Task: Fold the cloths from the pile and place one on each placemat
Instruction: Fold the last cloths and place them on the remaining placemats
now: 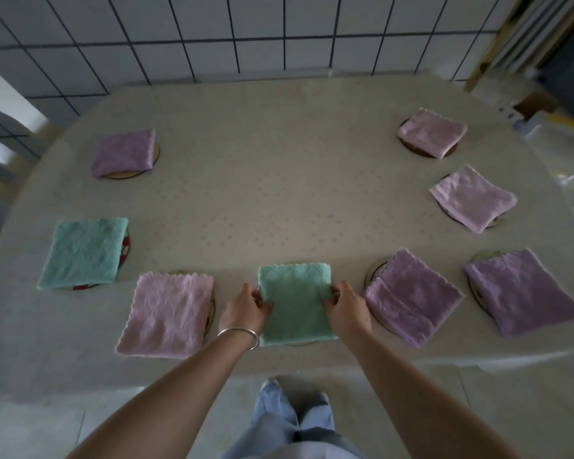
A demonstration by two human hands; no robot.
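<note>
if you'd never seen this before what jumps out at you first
First, the two hands at the near table edge: the left hand and right hand grip the sides of a folded green cloth. Next, the ring of folded cloths around the table, mostly pink or purple, with one other green one at the left. Round placemats peek out from under several.

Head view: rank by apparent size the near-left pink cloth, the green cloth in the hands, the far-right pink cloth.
1. Near-left pink cloth
2. Green cloth, held at its sides by left hand and right hand
3. Far-right pink cloth

The last lies farthest from the camera, so its true size is unsure.
</note>
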